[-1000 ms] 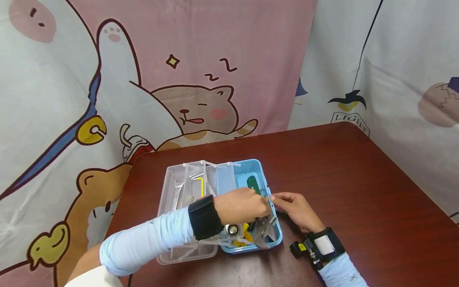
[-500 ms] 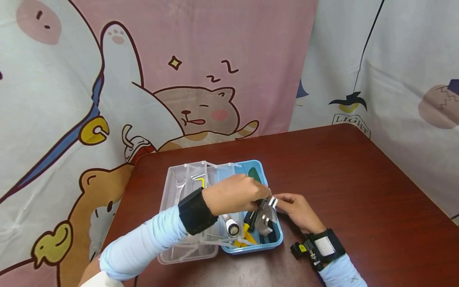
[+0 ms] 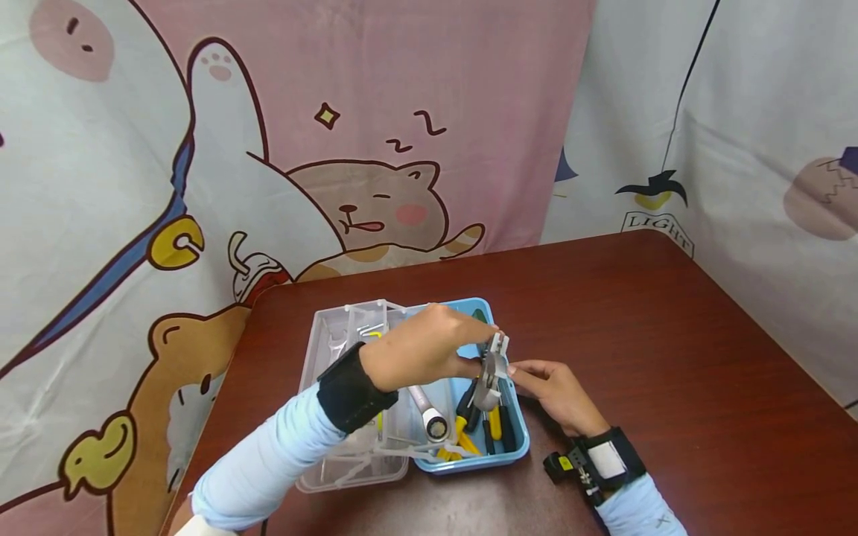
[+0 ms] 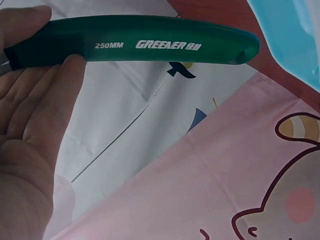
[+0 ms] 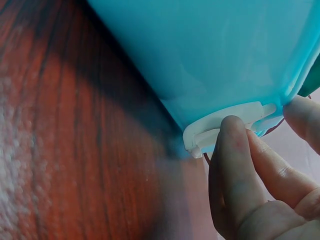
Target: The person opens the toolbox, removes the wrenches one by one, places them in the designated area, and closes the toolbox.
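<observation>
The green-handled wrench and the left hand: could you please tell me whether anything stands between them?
Nothing visible does: the left hand grips the green-handled wrench directly. The right hand is off to the side, at the white latch of the blue box.

Cartoon-print cloth backdrop (image 3: 496, 112), reddish-brown table (image 3: 643, 320)

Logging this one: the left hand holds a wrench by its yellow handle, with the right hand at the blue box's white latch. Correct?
No: the handle is green, not yellow, as the left wrist view shows. The left hand does hold the wrench by it, with the right hand at the blue box's white latch.
</observation>
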Action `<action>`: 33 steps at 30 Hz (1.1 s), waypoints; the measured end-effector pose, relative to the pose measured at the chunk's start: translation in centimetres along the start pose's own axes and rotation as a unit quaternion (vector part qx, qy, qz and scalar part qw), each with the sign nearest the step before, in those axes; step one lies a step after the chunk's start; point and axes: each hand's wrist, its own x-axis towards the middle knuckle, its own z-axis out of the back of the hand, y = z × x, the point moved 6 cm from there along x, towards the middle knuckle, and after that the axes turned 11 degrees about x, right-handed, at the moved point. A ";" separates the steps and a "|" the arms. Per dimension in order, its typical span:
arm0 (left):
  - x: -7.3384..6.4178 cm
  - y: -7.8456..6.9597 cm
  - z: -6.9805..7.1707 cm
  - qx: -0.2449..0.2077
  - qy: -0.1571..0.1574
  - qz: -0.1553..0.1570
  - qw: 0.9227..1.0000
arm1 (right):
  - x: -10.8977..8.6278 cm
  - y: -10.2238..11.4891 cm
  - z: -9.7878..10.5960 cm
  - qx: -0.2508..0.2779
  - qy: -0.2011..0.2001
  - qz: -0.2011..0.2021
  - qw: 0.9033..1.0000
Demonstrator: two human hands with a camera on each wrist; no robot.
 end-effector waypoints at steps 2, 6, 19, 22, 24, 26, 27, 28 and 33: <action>-0.1 0.0 0.2 -0.013 -0.005 0.003 1.000 | 0.0 0.0 -0.1 0.002 0.000 0.001 1.000; -0.5 -0.3 0.7 -0.028 -0.012 0.005 1.000 | 0.0 0.0 -0.2 0.000 -0.002 0.002 1.000; -1.3 -1.7 1.8 -0.081 -0.013 0.040 0.996 | 0.1 0.2 -0.5 -0.025 -0.012 0.002 1.000; -1.7 -1.4 1.5 -0.095 -0.016 0.063 0.993 | 0.1 0.2 -0.6 -0.031 -0.015 0.002 0.999; -1.9 -1.2 1.5 -0.103 -0.024 0.071 0.992 | 0.0 0.3 -0.6 -0.027 -0.015 0.008 0.999; -2.0 -1.0 1.5 -0.113 -0.033 0.079 0.990 | 0.0 0.5 -0.4 -0.016 -0.017 0.012 1.000; -2.1 -0.9 1.6 -0.114 -0.037 0.079 0.990 | -0.1 0.6 -0.2 -0.011 -0.019 0.014 1.000; -2.1 -0.8 1.7 -0.118 -0.043 0.079 0.989 | -0.1 0.8 0.1 -0.006 -0.024 0.018 1.000; -2.0 -0.3 1.9 -0.120 -0.057 0.087 0.987 | -0.7 2.1 1.8 -0.019 -0.066 0.053 0.996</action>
